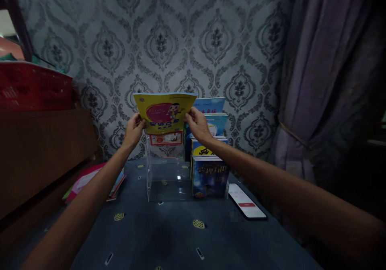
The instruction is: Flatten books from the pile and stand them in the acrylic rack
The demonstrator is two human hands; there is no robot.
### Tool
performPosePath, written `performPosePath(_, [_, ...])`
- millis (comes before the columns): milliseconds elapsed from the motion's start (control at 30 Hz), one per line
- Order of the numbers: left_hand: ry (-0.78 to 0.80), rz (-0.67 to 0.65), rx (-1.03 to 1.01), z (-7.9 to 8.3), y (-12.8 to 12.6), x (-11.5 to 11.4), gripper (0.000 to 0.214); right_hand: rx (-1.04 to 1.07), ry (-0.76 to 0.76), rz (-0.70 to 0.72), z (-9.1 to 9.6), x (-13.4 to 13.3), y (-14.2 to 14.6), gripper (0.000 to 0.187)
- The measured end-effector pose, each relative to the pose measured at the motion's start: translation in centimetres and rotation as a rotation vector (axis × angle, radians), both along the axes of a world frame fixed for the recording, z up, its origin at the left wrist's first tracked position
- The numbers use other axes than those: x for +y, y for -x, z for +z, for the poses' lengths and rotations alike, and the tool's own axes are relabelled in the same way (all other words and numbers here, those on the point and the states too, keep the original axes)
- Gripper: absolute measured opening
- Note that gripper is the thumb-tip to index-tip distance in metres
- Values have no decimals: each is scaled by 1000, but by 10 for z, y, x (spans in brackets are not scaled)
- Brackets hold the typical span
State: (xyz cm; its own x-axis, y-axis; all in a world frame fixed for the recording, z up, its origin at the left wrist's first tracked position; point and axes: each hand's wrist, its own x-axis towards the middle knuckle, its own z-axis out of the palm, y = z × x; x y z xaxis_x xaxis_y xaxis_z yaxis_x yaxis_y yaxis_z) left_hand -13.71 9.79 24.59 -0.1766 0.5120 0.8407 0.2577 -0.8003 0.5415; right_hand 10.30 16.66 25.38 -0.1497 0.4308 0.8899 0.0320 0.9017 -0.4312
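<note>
Both my hands hold a thin yellow book upright, high over a clear acrylic stand. My left hand grips its left edge and my right hand grips its right edge, fingers closed on the cover. Just below the yellow book, a red and white book stands at the back of the stand's left side. The right side of the stand holds several upright blue books in stepped rows.
A phone with a lit screen lies on the blue tablecloth right of the stand. A pile of flat books lies at left beside a wooden cabinet topped by a red basket. A curtain hangs at right.
</note>
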Motion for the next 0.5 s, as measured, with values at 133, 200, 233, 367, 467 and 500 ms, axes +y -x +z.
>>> performPosePath(133, [0,13,-5,1,1,1,27,-7,-14,-7,3,3,1,17])
performPosePath(200, [-5,11,-14,1,1,2,28,-10,-25,-6,4,4,1,16])
performPosePath(233, [-8,9,-19,1,1,2,28,-12,-27,-6,5,4,1,16])
performPosePath(367, [-22,13,-31,1,0,4,28,-17,-26,-3,6,6,2,18])
performPosePath(467, [-25,24,-25,1,0,5,28,-11,-25,6,6,8,2,19])
performPosePath(500, [-25,24,-24,1,0,5,27,-11,-24,6,6,9,2,20])
